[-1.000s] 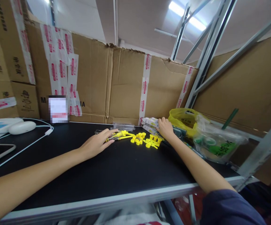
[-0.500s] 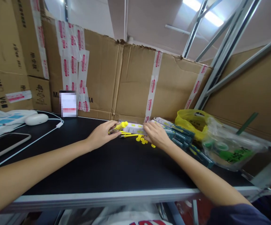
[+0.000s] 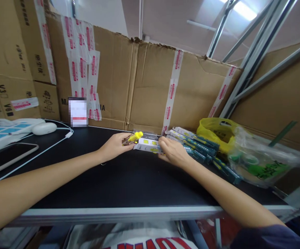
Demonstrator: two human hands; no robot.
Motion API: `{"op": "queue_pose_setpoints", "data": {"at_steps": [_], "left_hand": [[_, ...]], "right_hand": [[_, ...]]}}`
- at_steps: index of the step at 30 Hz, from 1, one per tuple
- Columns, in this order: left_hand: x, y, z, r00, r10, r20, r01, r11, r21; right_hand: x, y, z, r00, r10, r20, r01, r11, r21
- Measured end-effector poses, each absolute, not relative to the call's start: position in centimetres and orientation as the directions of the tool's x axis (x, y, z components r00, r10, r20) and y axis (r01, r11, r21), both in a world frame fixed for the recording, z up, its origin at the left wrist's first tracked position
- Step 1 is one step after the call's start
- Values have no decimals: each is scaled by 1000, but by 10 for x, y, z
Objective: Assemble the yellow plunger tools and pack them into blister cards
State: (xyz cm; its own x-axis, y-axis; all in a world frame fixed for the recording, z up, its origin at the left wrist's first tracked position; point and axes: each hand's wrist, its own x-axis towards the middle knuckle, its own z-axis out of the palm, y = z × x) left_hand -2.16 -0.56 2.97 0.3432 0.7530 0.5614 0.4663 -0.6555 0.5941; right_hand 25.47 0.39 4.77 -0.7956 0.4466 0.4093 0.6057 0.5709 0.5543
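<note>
My left hand (image 3: 115,146) is closed around a yellow-handled tool (image 3: 134,137), lifted a little above the black table (image 3: 118,183). My right hand (image 3: 172,151) grips the right end of a white packaging card (image 3: 147,144) with yellow markings, held flat over the table between both hands. The tool's yellow end sits at the card's left edge. A clear plastic piece (image 3: 146,133) lies just behind the card. The small yellow parts are hidden under the card and my hands.
A stack of packaged tools (image 3: 199,147) lies right of my right hand. Behind it sit a yellow bag (image 3: 214,133) and a clear bag with green print (image 3: 258,162). A power strip (image 3: 1,131), a white mouse-like object (image 3: 44,128) and a tablet (image 3: 7,157) are at the left. Cardboard walls enclose the table.
My right hand left the stack with a white card and brought it left over the yellow parts. My left hand lifted the yellow tool from the table to the card's edge.
</note>
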Motion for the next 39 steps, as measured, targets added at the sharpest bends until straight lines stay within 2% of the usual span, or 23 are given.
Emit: {"op": "queue_pose_setpoints", "data": {"at_steps": [3,6,9,11,17,23,27,35,39], "left_hand": [[-22,-6,28,320,711,627,523,-684,509],[-25,-8,27,340,633,695,554,-732,396],[-27,-9,26,412,579,704,540,-777,323],[-28,-9,25,457,563,689,510,-800,316],[-23,-7,24,391,672,628,483,-731,482],[-21,-5,20,406,728,553,335,-681,651],[-19,-5,18,454,736,502,294,-656,695],[-21,-6,16,457,768,449,217,-586,781],[-21,-9,20,508,741,440,264,-620,739]], "right_hand": [[254,3,48,-777,447,444,629,590,507],[252,0,46,-717,503,483,693,594,410],[250,-4,46,-654,589,476,753,566,335],[248,-6,46,-644,618,451,763,561,321],[247,-6,45,-658,604,450,749,587,308],[244,-9,43,-705,532,469,699,632,334],[240,-13,43,-737,521,431,670,648,362],[239,-16,45,-728,514,454,673,660,333],[239,-16,44,-734,515,443,671,652,353]]}}
